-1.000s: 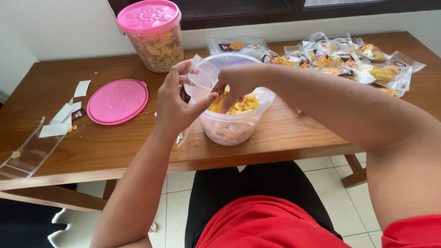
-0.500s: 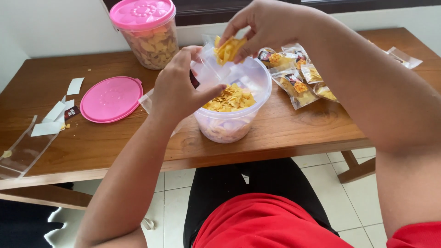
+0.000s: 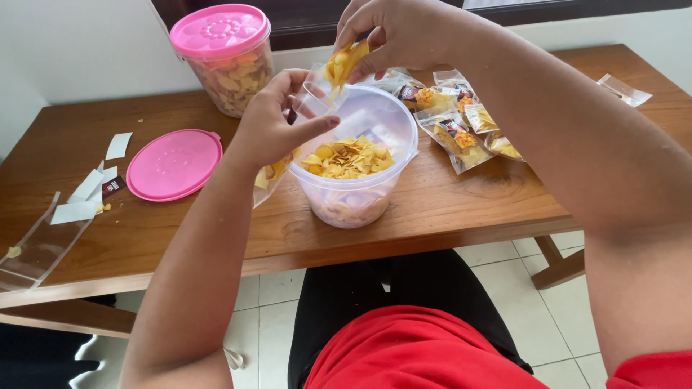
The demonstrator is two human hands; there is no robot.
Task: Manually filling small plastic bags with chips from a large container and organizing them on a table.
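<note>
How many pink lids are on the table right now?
2. One pink lid lies flat on the table, left of the open tub; the other sits closed on the jar at the back.

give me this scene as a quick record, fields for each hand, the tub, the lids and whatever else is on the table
left hand: holds a small clear bag open beside the tub
right hand: pinches yellow chips above the bag's mouth
open tub: clear, partly filled with chips, near the table's front edge
loose lid: pink, flat on the wooden table
closed tub: pink lid on, chips inside, at the back
filled packets: heaped right of the open tub
paper scraps: far left
</note>
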